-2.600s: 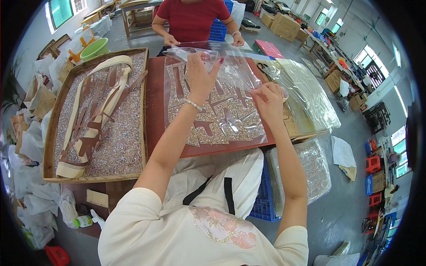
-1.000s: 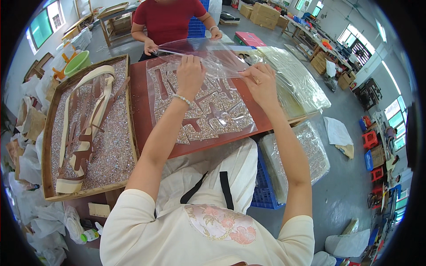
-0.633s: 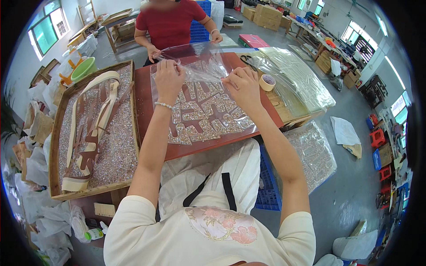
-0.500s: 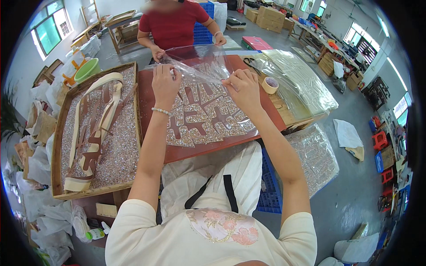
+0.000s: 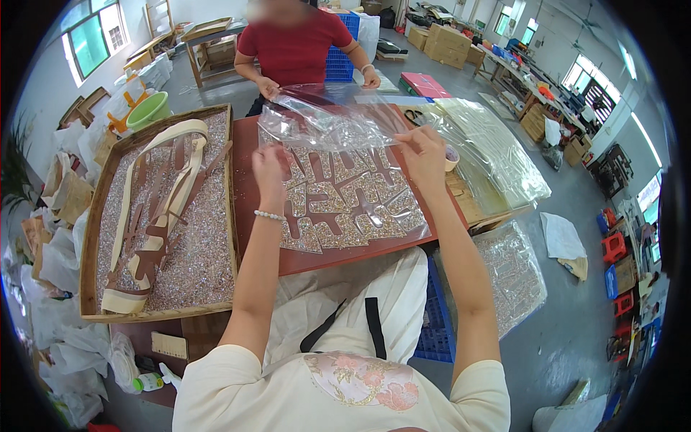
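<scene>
A clear plastic film [image 5: 317, 124] spans the far part of the reddish-brown table board [image 5: 247, 137]. My right hand [image 5: 426, 153] pinches its near right edge. My left hand [image 5: 271, 171], blurred by motion, is low over the board beside the film's near left corner; whether its fingers hold anything does not show. Under and in front of the film lies a sheet of glittery rhinestone-covered pieces [image 5: 324, 234], with brown bare shapes between them. Across the board, a co-worker in a red top has one hand [image 5: 268, 88] at the film's far left and the other [image 5: 371, 78] at its far right.
On the left stands a wooden tray [image 5: 234, 237] of loose glittery stones, with cream and brown strips [image 5: 137, 245] on top. To the right are a tape roll [image 5: 451, 157], scissors [image 5: 413, 115] and stacked clear sheets [image 5: 497, 144]. A blue crate [image 5: 434, 317] sits below the board.
The film has come down nearer the board and spread out. My left hand has dropped toward the board, away from the raised film edge; my right hand moved slightly right and lower.
</scene>
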`<state>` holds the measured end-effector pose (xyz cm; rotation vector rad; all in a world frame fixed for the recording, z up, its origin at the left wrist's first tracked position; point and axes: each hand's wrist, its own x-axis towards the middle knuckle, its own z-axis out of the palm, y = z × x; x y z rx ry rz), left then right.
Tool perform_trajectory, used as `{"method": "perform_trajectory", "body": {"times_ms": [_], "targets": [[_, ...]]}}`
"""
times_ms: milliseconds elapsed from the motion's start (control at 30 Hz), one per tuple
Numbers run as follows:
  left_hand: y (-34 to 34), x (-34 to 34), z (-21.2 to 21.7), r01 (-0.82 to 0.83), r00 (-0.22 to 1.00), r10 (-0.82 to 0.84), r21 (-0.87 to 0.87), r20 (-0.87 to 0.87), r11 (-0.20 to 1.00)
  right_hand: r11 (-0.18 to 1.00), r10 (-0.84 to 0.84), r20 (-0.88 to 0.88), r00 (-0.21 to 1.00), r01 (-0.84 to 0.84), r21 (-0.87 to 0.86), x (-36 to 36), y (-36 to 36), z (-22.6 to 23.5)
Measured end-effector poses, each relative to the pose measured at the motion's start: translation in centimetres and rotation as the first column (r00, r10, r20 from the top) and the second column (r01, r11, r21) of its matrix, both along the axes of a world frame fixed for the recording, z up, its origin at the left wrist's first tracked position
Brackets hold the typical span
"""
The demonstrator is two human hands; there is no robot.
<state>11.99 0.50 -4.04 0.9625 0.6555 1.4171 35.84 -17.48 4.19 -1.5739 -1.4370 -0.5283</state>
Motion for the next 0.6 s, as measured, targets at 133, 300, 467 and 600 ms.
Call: {"method": "perform_trajectory", "body": {"times_ms": [133, 300, 467, 600], "targets": [[-3.3, 3.1, -1.6, 0.542, 0.830, -0.401, -0.391, 0.387, 0.744, 1.000, -0.027, -0.122, 0.992, 0.025, -0.017, 0.6, -0.5, 0.9], [-6.1, 5.5, -1.3, 0.827, 0.531, -0.264, -0.424, 0.805, 0.370, 0.996, -0.057, 0.011, 0.998, 0.058, -0.069, 0.7, -0.9, 0.5], [-5.8, 5.6, -2.7, 0.884, 0.407, -0.189, -0.334, 0.894, 0.328, 0.997, -0.064, 0.099, 0.993, 0.068, -0.041, 0.1, -0.9, -0.4], [-5.0, 4.5, -3.9, 0.920, 0.254, -0.159, -0.188, 0.954, 0.343, 0.996, -0.062, 0.114, 0.992, 0.068, -0.056, 0.2, -0.6, 0.0]]}}
